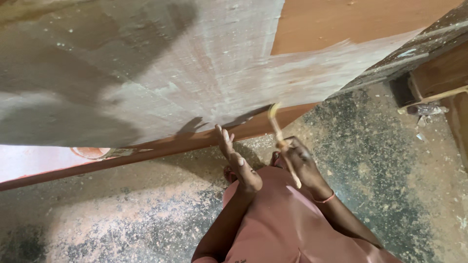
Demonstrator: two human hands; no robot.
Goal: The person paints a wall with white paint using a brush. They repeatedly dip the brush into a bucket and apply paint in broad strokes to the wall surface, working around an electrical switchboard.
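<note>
Nearest, the right hand (300, 163) is closed round a thin pale brush (282, 143), its bristle end up against the lower edge of the big wooden panel (161, 73). The left hand (239, 163) is spread flat, fingertips touching that edge. I reckon the grey-white coat could drip onto the dusty floor (370, 146), or sawdust could stick in the wet finish.

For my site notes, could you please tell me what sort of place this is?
Probably a woodworking or carpentry shop. A large wooden board, smeared with pale filler, fills the view, sawdust lies over the floor, and the right hand holds a thin stick-like tool at the board's edge.
</note>
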